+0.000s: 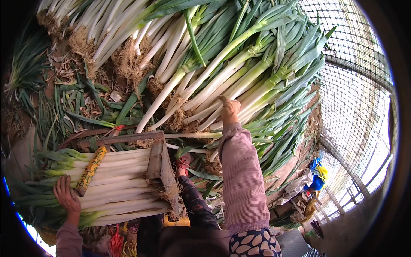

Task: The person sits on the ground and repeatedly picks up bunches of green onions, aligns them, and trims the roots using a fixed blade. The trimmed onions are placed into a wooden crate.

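A row of large green onions (118, 181), with long white stalks, lies side by side in a wooden frame (157, 157) at the lower left. My left hand (67, 196) rests flat over the green ends of this row, beside a yellow printed strip (91, 167) that crosses the stalks. Farther up and to the right, my right hand (229, 107) reaches into a big heap of green onions (221, 77). Its fingers are curled around a white stalk among others, and my hand hides part of that stalk. The roots in the heap point towards the lower left.
Cut leaves and dry peelings (80, 102) litter the ground at left. A net wall (350, 90) curves along the right side. Blue and yellow items (318, 176) lie near its foot. Red string (116, 241) hangs below the frame; my shoe (183, 162) is right of it.
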The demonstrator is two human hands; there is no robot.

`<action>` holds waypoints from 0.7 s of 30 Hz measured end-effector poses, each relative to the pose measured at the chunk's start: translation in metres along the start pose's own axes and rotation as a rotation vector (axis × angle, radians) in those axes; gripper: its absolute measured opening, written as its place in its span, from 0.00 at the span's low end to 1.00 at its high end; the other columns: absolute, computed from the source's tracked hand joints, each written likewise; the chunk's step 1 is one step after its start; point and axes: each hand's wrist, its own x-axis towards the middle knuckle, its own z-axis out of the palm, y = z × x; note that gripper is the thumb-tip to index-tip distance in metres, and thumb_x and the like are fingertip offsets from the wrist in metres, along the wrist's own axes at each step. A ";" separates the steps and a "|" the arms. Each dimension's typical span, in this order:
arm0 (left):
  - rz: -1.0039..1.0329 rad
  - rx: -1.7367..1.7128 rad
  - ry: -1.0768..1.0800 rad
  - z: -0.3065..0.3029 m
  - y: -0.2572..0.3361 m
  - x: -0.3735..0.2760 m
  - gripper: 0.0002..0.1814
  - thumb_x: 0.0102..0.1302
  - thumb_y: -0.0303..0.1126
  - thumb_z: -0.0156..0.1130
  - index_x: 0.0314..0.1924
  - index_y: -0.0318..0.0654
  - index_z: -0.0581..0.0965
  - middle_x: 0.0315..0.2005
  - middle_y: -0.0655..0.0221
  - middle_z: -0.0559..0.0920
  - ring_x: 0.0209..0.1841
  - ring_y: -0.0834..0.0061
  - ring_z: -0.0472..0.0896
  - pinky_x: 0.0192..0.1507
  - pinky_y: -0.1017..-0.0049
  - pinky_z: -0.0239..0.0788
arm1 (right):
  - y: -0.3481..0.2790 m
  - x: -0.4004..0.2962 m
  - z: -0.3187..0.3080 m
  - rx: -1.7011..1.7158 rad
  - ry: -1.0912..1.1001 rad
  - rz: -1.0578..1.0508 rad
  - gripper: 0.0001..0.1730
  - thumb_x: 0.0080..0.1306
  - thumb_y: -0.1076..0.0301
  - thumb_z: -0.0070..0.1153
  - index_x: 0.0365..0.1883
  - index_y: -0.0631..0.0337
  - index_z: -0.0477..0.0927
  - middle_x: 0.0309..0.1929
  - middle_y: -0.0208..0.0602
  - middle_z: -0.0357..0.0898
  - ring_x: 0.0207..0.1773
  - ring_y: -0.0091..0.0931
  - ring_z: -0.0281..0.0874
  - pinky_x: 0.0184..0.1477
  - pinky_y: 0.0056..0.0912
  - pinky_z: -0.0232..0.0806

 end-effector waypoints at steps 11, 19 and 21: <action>0.003 0.025 -0.025 -0.004 0.003 0.001 0.24 0.70 0.37 0.34 0.59 0.39 0.71 0.58 0.63 0.72 0.63 0.58 0.66 0.68 0.52 0.46 | 0.020 -0.024 -0.049 0.669 -0.691 0.062 0.14 0.62 0.65 0.56 0.41 0.66 0.79 0.37 0.41 0.80 0.36 0.30 0.76 0.45 0.36 0.72; -0.006 -0.036 0.067 -0.002 0.004 0.000 0.21 0.67 0.34 0.41 0.56 0.38 0.73 0.56 0.63 0.74 0.62 0.60 0.67 0.67 0.54 0.48 | -0.022 -0.175 -0.197 0.700 -0.681 -0.253 0.29 0.62 0.59 0.54 0.51 0.76 0.66 0.42 0.49 0.76 0.42 0.33 0.77 0.45 0.33 0.74; -0.022 -0.049 0.082 0.003 0.003 -0.001 0.20 0.66 0.33 0.43 0.55 0.38 0.74 0.55 0.63 0.74 0.61 0.60 0.67 0.67 0.54 0.48 | -0.023 -0.225 -0.219 0.775 -0.663 -0.310 0.25 0.61 0.56 0.54 0.46 0.72 0.74 0.34 0.43 0.79 0.37 0.30 0.79 0.43 0.29 0.73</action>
